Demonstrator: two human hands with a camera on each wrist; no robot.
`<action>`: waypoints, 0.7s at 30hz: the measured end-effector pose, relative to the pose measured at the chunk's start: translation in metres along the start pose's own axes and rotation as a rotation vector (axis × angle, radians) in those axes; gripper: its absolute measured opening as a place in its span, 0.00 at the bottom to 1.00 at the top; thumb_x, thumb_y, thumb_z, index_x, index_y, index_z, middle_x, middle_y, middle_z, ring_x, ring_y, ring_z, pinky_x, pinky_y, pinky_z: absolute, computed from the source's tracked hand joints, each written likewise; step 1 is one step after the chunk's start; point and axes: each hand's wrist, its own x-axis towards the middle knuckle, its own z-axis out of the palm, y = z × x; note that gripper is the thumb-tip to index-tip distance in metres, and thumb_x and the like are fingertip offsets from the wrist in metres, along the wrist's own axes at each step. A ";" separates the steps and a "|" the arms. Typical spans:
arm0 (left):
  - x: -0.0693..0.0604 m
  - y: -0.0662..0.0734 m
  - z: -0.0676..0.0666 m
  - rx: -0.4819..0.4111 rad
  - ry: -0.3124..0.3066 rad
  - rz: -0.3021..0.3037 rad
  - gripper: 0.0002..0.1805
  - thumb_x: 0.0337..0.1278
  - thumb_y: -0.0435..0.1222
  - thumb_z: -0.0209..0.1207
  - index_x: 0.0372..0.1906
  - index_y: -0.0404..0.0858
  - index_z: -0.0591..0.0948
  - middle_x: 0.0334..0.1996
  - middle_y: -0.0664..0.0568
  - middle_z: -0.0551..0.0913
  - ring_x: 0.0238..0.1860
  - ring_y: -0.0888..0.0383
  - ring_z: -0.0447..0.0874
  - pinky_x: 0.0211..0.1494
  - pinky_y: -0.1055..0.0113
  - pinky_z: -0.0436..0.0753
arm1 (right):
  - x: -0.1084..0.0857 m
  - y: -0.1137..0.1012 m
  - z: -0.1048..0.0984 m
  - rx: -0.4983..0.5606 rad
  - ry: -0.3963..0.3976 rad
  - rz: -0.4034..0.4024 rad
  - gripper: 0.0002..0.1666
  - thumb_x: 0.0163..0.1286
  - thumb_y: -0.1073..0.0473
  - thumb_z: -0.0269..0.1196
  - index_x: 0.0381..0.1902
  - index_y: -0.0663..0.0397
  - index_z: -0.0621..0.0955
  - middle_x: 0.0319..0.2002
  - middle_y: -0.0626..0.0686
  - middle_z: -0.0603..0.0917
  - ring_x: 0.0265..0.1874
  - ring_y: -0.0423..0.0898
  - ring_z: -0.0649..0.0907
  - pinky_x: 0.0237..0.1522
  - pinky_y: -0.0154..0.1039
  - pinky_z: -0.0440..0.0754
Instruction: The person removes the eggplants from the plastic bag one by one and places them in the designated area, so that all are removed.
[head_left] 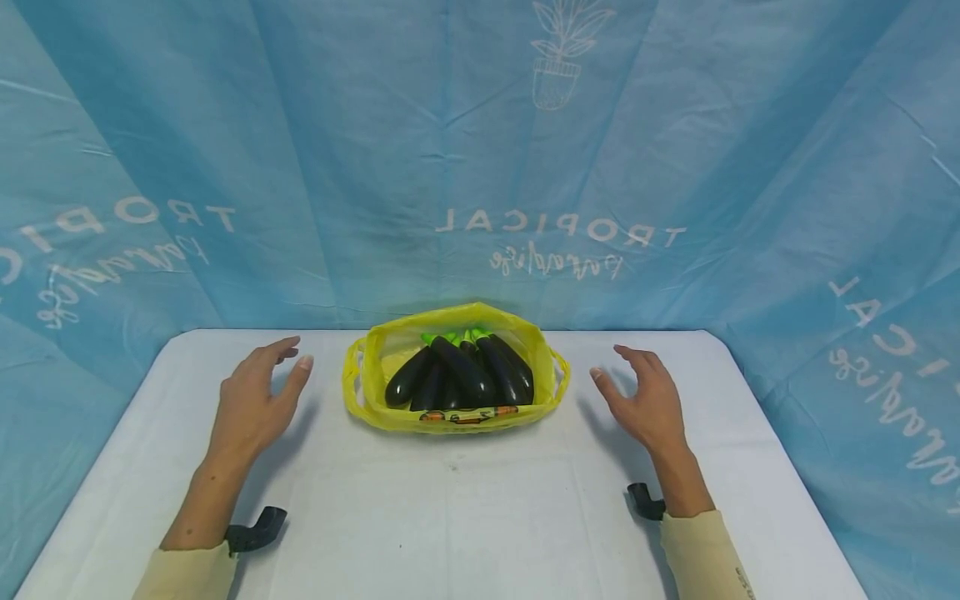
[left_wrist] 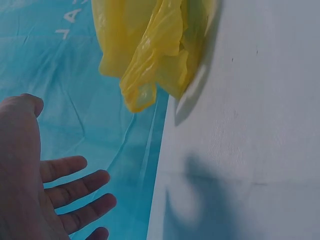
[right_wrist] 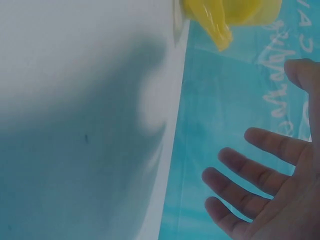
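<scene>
White counter (head_left: 450,517): left grip (head_left: 253,408) and right grip (head_left: 647,404) loosely spread, holding nothing; approach yellow bag (head_left: 405,421) evenly, keeping eggplants (head_left: 467,377) settled.

Bkgd: blue cloth (head_left: 345,150) hung as walls on 3 sides of a white table (head_left: 465,525), w/ vert. folds and fine creases. Back wall, R of ctr: white lettering (head_left: 566,222), mirror-reversed, reading "TROPICAL Paradise"; above it, a line drawing of a potted plant (head_left: 557,79), leaves cut off at top of head view. Same words, reversed and partly out of frame, slant across L and R walls. Table: rounded far corners, far edge close to back wall, few sm. dark specks. Light: soft, w/ blurred shadows on tabletop.
</scene>
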 end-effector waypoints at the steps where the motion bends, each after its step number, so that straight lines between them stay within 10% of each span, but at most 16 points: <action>1: 0.000 0.001 0.000 0.000 0.000 0.006 0.35 0.82 0.58 0.47 0.78 0.38 0.70 0.68 0.33 0.76 0.70 0.31 0.70 0.68 0.24 0.61 | 0.000 -0.001 0.000 0.003 0.000 -0.003 0.39 0.74 0.37 0.65 0.70 0.57 0.78 0.67 0.63 0.78 0.67 0.64 0.77 0.67 0.67 0.74; 21: -0.003 0.014 0.007 -0.055 -0.074 0.040 0.35 0.81 0.58 0.48 0.78 0.40 0.70 0.68 0.38 0.77 0.67 0.35 0.75 0.66 0.29 0.70 | -0.002 -0.012 0.006 0.022 -0.030 -0.023 0.36 0.74 0.40 0.67 0.69 0.59 0.79 0.66 0.63 0.78 0.62 0.62 0.79 0.64 0.65 0.77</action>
